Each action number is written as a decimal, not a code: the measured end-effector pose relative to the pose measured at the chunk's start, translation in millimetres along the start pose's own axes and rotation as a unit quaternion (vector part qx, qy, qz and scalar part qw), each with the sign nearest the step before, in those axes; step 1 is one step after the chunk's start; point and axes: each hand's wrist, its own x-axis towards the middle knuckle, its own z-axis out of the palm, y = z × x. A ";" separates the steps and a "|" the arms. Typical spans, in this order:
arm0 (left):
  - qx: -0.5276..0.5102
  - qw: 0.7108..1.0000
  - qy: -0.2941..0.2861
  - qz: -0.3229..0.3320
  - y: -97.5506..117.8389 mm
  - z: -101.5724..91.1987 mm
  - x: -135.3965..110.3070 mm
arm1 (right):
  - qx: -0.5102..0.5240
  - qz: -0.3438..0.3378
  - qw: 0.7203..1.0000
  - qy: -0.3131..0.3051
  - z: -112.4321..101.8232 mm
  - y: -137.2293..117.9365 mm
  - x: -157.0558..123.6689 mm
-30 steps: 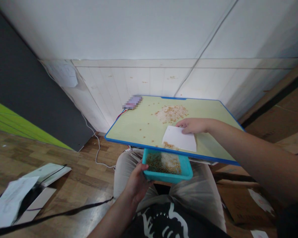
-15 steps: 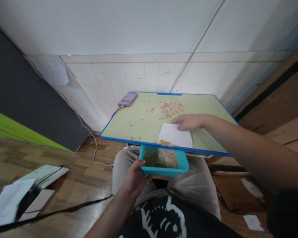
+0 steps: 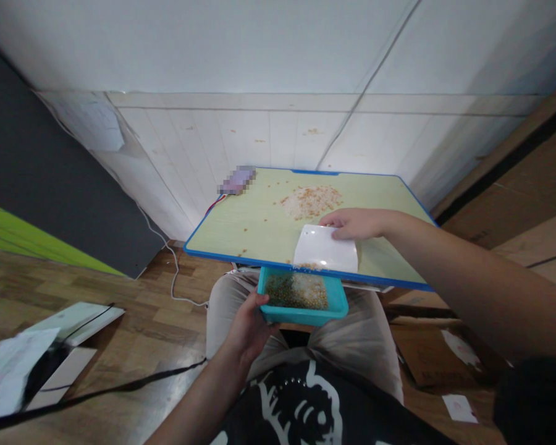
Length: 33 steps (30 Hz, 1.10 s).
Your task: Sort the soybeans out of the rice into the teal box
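My right hand (image 3: 354,224) grips the upper edge of a white plastic scraper (image 3: 327,248), which rests on the pale yellow tabletop (image 3: 222,232) at its near blue edge. Some yellow and white grains (image 3: 310,266) lie along the scraper's lower edge. Just below, my left hand (image 3: 252,321) is closed on the left side of a turquoise tray (image 3: 301,316), thumb over the rim. Mixed grains (image 3: 301,292), greenish-yellow with a whitish patch, lie in the tray. Farther back on the table spreads a pile of white and yellow grains (image 3: 311,201).
A blurred purple device (image 3: 238,180) with a cable sits at the table's far left corner. Several stray grains dot the surface. White wall stands behind, cardboard boxes (image 3: 514,210) at right, papers and folders (image 3: 41,358) on the floor at left.
The scraper now tilts a little differently and its face catches more light. Fewer grains show in front of it at the table edge. The view has shifted slightly.
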 end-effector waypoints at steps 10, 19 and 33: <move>-0.013 1.000 -0.017 -0.002 0.5 0.5 1.4 | -0.094 -0.059 0.993 0.040 5.2 -8.1 -13.3; -0.014 1.000 -0.005 0.014 -3.9 -5.4 3.7 | -0.064 -0.010 0.991 0.117 -11.4 3.3 -35.0; -0.009 1.000 0.010 0.024 2.4 -8.7 0.2 | -0.180 0.158 0.944 0.228 -57.1 46.7 -6.5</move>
